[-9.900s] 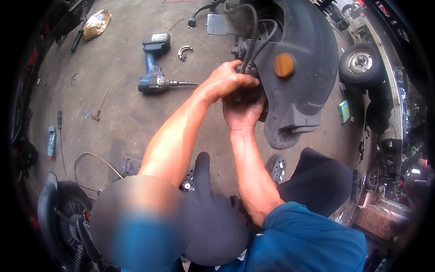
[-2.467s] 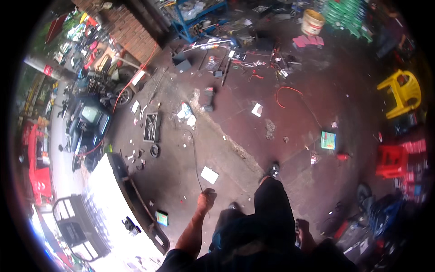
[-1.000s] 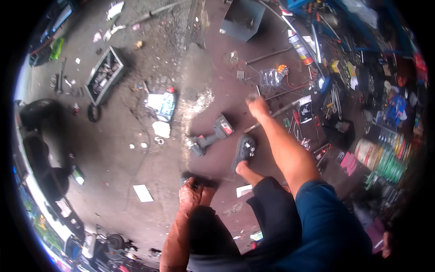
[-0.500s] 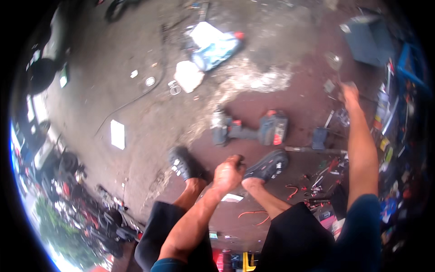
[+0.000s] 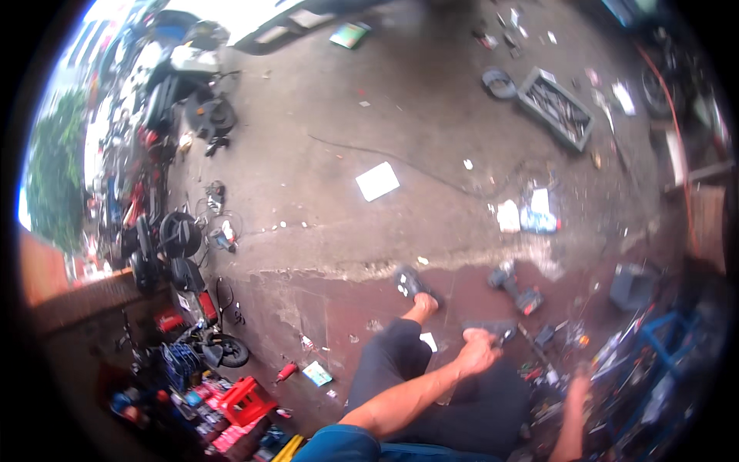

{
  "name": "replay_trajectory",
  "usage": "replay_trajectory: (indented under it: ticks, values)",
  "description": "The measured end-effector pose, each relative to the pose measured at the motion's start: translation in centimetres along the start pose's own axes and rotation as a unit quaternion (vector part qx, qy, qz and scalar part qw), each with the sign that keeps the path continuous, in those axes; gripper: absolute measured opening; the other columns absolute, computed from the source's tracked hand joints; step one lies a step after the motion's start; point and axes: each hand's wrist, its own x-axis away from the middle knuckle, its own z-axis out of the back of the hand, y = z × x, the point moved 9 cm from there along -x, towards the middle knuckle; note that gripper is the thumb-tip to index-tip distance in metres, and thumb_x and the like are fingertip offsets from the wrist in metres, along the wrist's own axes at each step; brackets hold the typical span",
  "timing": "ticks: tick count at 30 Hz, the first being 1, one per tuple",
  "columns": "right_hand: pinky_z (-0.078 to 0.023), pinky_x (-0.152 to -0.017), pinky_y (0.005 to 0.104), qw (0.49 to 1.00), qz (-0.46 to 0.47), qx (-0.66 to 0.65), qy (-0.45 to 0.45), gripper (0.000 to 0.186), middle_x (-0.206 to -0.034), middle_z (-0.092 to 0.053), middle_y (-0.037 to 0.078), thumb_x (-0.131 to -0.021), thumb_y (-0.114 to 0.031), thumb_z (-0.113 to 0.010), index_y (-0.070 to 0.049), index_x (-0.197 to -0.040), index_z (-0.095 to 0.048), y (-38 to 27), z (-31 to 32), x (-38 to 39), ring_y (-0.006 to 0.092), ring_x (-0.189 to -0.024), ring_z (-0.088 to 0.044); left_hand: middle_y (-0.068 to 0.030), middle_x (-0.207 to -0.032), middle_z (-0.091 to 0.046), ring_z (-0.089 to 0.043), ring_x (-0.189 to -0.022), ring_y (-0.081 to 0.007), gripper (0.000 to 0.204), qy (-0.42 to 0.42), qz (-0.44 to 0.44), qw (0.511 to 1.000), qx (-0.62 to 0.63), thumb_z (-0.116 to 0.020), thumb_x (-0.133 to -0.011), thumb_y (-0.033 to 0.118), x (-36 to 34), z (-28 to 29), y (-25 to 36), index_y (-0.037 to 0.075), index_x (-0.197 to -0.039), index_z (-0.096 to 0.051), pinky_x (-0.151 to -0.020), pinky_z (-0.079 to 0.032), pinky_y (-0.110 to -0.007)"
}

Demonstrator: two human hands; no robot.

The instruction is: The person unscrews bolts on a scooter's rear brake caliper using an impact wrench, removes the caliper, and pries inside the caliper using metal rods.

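My left hand (image 5: 479,353) is in front of my right knee, its fingers curled closed. Something small and dark shows at the fingertips, too blurred to name, close to my right shoe (image 5: 504,331). My right hand (image 5: 579,383) is low at the right, smeared by motion over scattered tools and small parts, so its fingers cannot be read. On the reddish floor beyond my feet lies a dark grey and red cordless power tool (image 5: 508,283). A long metal bar (image 5: 535,346) lies between the two hands.
A dark box (image 5: 635,286) and a blue metal frame (image 5: 668,339) stand at the right. Farther off are a grey tray of parts (image 5: 556,109), a white sheet (image 5: 377,182) and a cable (image 5: 431,175). A red crate (image 5: 246,400) and parked motorbikes (image 5: 204,308) line the left.
The view has swung left and up, bringing in the motorbikes, the red crate and the parts tray. My right hand has drawn back toward my body; my left stays closed.
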Motion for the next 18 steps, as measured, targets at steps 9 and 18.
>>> replay_trajectory:
  ticks: [9, 18]
  values:
    - [-0.049, -0.067, 0.0346, 0.866, 0.208, 0.076, -0.448, 0.018, -0.068, -0.063, 0.010, -0.078, -0.008, -0.050, -0.004, -0.096, -0.052, -45.3, -18.4, 31.5, 0.0199, -0.069, -0.062, -0.0142, -0.104, -0.061, -0.062, -0.094, -0.0250, 0.059, 0.020, 0.257, 0.697, 0.670, -0.056, -0.089, 0.051, 5.0, 21.8, 2.5, 0.004, -0.123, -0.047, -0.079, -0.051, -0.039]
    - [-0.045, -0.089, 0.0309, 0.716, 0.266, 0.012, -0.645, 0.030, -0.105, -0.061, 0.012, -0.089, -0.013, -0.059, -0.002, -0.115, -0.051, -60.2, -31.6, 45.0, 0.0186, -0.097, -0.058, -0.0023, -0.069, -0.046, -0.046, -0.051, -0.0146, 0.032, 0.263, 0.180, 0.572, 0.756, -0.071, -0.081, 0.025, 12.8, 49.5, -3.3, 0.006, -0.102, -0.057, -0.045, -0.042, -0.032]
